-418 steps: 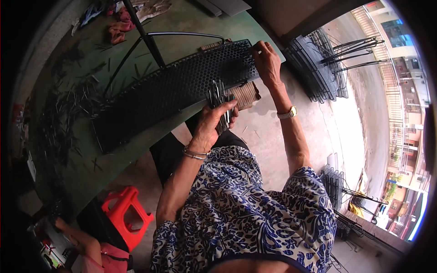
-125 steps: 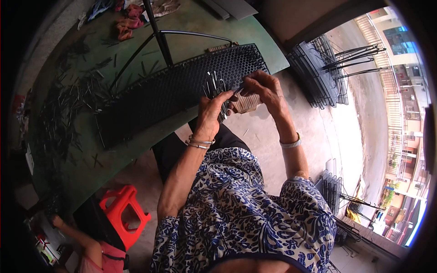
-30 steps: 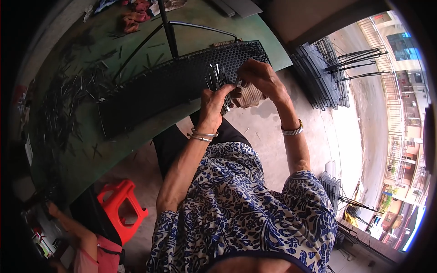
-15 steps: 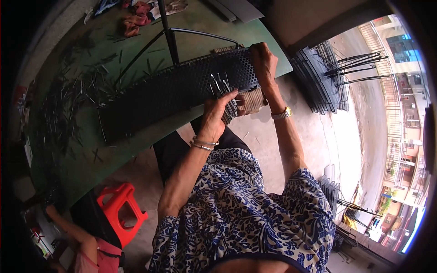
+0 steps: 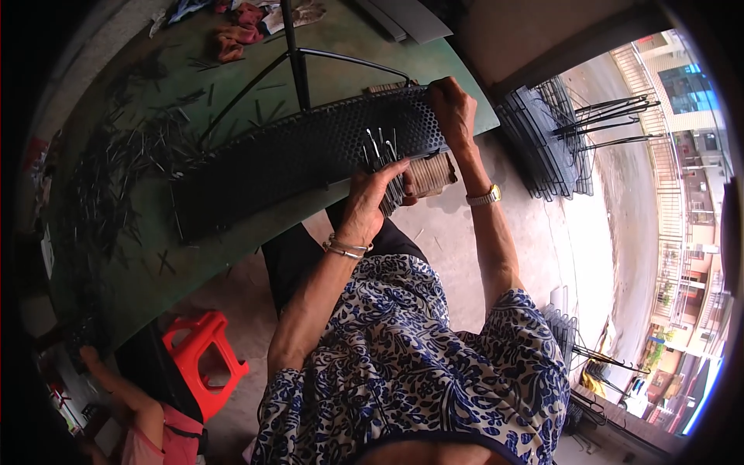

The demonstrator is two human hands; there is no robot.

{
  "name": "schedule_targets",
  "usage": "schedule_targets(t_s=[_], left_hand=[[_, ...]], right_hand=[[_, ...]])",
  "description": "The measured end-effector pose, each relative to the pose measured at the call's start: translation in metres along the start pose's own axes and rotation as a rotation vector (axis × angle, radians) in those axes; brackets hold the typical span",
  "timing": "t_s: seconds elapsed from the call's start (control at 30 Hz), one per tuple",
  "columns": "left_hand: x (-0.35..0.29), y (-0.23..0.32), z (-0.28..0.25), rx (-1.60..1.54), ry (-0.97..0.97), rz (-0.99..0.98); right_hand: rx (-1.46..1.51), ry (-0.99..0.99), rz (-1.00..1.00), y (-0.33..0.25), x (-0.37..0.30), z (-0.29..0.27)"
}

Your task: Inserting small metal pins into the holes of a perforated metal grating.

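A long black perforated metal panel [image 5: 310, 136] lies across the green table, slanting up to the right, with a thin black frame rising behind it. My left hand [image 5: 368, 198] is closed around a bundle of thin metal rods [image 5: 381, 159] in front of the panel's near edge. The rods' tips fan out over the perforated face. My right hand [image 5: 454, 108] is closed at the panel's far right corner, its fingertips partly hidden. A piece of ribbed brown cardboard [image 5: 432, 175] shows below the panel, beside my left fingers.
Many loose dark rods [image 5: 116, 170] lie scattered over the left of the green table [image 5: 194, 275]. Rags [image 5: 240, 35] lie at the back. A red stool [image 5: 205, 360] stands at the lower left, near another person's arm [image 5: 128, 391]. Stacked wire racks [image 5: 542, 136] stand at the right.
The panel and its frame appear slightly farther right and lower, along with the table in view. My right hand has shifted slightly with the panel's corner. My left hand keeps its hold on the rods.
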State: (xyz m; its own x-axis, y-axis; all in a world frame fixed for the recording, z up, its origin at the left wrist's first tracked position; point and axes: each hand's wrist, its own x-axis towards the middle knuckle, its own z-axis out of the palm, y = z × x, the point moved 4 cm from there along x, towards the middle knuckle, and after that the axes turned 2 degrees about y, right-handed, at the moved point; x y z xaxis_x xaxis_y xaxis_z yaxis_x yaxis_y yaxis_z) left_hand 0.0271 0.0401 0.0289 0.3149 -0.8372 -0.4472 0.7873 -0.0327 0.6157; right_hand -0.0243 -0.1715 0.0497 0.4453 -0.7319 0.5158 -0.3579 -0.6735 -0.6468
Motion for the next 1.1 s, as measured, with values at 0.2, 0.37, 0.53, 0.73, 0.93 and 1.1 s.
schedule_targets(t_s=[0.2,0.37,0.53,0.73,0.93,1.1], left_hand=[[0.001,-0.004,-0.003,-0.047,-0.009,0.02],[-0.001,-0.001,-0.001,0.021,-0.045,0.037],[0.001,-0.003,-0.004,0.046,-0.032,0.075],[-0.006,0.002,-0.006,0.077,-0.007,0.104],[-0.002,0.0,-0.004,0.071,0.045,0.167],[-0.002,-0.003,-0.005,0.095,0.061,0.148]], right_hand=[[0.017,-0.065,0.038,0.003,-0.003,0.006],[-0.393,-0.06,-0.057,0.004,-0.008,0.012],[-0.501,-0.067,-0.093,-0.002,-0.016,0.014],[-0.015,-0.316,0.102,-0.039,-0.033,-0.021],[0.393,-0.765,0.242,-0.067,-0.06,-0.032],[0.522,-0.814,0.383,-0.071,-0.067,-0.031]])
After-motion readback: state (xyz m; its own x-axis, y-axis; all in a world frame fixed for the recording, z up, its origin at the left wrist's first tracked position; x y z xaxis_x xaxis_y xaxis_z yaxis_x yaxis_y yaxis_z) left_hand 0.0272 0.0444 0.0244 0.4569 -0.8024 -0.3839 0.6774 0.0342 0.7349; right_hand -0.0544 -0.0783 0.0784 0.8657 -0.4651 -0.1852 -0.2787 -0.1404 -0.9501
